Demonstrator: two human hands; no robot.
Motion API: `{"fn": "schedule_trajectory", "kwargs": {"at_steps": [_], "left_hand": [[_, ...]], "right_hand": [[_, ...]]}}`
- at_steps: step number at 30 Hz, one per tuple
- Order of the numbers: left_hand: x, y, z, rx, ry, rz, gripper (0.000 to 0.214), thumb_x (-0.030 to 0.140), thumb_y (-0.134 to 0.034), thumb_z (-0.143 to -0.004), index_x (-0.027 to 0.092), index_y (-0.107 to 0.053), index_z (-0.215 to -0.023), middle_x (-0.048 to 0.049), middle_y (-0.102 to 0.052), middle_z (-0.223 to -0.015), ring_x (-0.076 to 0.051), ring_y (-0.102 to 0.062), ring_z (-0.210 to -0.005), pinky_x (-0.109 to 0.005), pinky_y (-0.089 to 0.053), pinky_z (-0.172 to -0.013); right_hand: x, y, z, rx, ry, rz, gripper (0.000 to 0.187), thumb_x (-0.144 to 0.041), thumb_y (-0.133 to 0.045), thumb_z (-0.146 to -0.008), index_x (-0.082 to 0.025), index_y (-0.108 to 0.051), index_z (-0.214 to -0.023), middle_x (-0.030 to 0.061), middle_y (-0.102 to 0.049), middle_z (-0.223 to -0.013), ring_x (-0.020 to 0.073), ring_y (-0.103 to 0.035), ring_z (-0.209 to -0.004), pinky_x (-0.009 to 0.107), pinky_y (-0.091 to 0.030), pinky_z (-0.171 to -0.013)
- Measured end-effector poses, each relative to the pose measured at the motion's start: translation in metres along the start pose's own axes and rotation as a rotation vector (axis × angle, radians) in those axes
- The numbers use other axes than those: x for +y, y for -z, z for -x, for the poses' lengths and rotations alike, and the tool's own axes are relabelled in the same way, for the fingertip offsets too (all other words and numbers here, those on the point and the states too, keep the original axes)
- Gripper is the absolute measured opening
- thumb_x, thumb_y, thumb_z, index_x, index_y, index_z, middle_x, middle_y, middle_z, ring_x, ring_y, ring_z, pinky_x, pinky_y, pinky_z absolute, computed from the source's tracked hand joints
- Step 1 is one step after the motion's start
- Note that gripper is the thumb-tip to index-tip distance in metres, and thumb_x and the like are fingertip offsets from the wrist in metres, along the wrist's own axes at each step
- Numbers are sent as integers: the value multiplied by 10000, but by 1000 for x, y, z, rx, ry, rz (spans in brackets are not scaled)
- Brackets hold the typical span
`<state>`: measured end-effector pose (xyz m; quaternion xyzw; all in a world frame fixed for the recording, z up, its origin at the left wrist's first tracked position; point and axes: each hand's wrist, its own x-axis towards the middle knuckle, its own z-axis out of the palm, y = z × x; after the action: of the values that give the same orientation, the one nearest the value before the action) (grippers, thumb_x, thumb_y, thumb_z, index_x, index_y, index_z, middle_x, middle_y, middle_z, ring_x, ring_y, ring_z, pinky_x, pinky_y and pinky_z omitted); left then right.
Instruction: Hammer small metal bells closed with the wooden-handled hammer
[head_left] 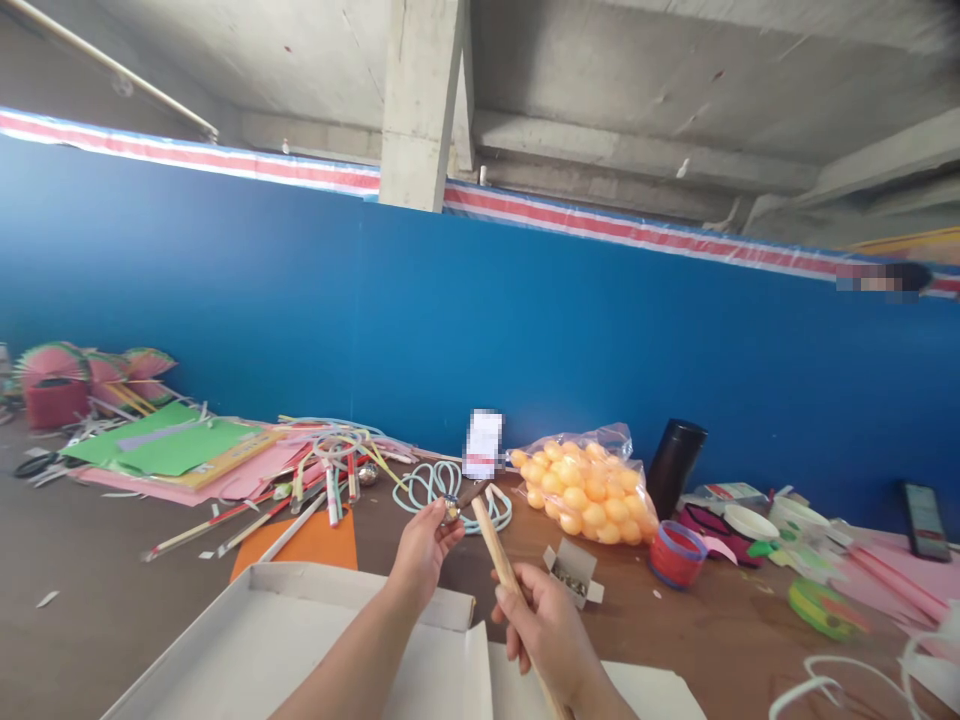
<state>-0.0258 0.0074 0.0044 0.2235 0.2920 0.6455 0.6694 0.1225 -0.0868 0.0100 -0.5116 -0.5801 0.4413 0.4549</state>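
My left hand (424, 548) is raised over the table and pinches a small shiny round piece (451, 510) at its fingertips. My right hand (546, 630) is closed round a light wooden stick (495, 548) that slants up to the left, its tip close to the shiny piece. Both hands hover above an open white cardboard box (300, 640) at the near edge.
A clear bag of orange balls (585, 490), a black cup (675, 465), a red tape roll (675, 553), a small box of metal bits (571, 573), coiled pale cord (442, 485), coloured paper sheets (180, 445) and sticks lie on the brown table before a blue wall.
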Motion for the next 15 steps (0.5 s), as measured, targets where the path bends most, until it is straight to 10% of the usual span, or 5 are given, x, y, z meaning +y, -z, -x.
{"fn": "schedule_trajectory", "kwargs": {"at_steps": [15], "left_hand": [[2, -1, 1, 5, -15, 12, 40, 141, -536, -792, 109, -550, -773, -62, -610, -676, -107, -597, -565, -229, -521, -548]], "right_hand": [[-6, 2, 2, -5, 13, -30, 360, -419, -514, -775, -135, -502, -996, 9, -593, -670, 70, -487, -379, 160, -334, -300]]}}
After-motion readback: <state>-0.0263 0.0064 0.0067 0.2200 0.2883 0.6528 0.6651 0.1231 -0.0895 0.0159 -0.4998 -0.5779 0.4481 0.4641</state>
